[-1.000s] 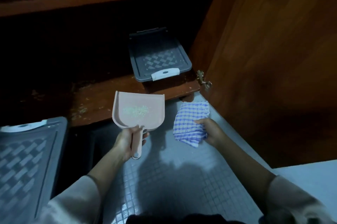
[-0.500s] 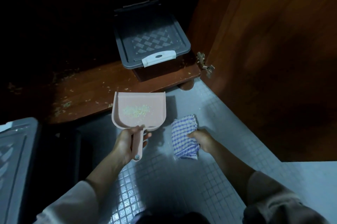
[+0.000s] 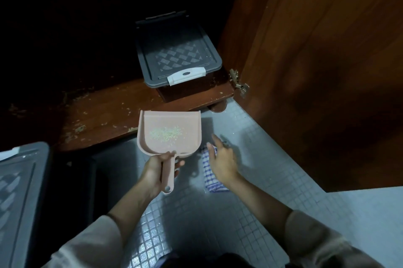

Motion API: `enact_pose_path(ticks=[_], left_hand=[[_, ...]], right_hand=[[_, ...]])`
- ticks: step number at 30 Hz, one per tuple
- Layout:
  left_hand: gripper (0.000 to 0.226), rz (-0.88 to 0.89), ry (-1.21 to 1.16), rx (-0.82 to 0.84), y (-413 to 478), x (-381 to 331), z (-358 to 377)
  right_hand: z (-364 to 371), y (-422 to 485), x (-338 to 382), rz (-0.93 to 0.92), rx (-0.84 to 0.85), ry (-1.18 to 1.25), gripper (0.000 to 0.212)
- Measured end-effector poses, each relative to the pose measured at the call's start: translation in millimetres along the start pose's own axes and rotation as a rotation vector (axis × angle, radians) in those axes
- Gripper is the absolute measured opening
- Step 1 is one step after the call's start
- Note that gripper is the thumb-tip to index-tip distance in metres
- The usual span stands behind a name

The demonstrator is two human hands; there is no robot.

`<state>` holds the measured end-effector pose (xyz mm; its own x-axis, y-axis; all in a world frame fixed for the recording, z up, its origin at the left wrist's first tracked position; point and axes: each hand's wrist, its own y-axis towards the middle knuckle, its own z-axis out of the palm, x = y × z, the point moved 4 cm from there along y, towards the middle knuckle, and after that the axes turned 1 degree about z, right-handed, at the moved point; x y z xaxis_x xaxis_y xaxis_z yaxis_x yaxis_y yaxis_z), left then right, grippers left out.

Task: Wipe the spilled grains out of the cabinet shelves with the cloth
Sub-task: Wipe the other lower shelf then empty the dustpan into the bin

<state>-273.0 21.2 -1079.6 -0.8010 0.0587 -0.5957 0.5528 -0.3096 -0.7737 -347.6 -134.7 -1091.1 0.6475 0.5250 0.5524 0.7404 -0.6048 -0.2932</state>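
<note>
Broadly, the wooden cabinet shelf runs across the dim scene, its back lost in darkness, with a lidded grey box at its right end and pale spilled grains scattered along its front. Just below its edge the left hand grips the handle of a pink dustpan carrying a small heap of grain. The checked cloth lies crumpled on the tiled floor, largely covered by the right hand, whose fingers are spread and hold nothing; whether they touch it is unclear. Soft and light, the cloth probably gathers best at a bunched middle fold.
</note>
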Motion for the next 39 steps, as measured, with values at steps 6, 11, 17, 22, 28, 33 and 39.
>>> enact_pose_path(ticks=[6,11,17,22,28,33,39], left_hand=[[0.016,0.027,0.032,0.051,-7.4,-5.5,17.4],[0.029,0.131,0.094,-0.066,3.6,-14.4,24.4],[0.056,0.472,0.426,-0.162,35.1,-32.9,19.7],[0.057,0.383,0.420,-0.189,15.3,-44.9,31.1],[0.046,0.310,0.451,-0.169,-96.2,-95.7,56.1],[0.043,0.340,0.541,-0.062,-207.1,-160.6,93.4],[0.043,0.343,0.602,0.028,-325.0,-222.2,137.6]], right_hand=[[15.6,-2.7,34.1,0.077,0.073,0.905,0.056],[8.5,11.0,35.7,0.092,-0.002,0.951,0.042],[2.4,38.1,27.6,0.125,-0.018,0.885,0.049],[-28.9,27.6,36.4,0.158,-0.134,0.877,0.041],[-119.7,-40.7,78.3,0.231,-0.161,0.914,0.040],[-227.8,-101.5,131.3,0.233,-0.256,0.928,0.038],[-343.4,-166.6,186.9,0.271,-0.368,0.861,0.036]])
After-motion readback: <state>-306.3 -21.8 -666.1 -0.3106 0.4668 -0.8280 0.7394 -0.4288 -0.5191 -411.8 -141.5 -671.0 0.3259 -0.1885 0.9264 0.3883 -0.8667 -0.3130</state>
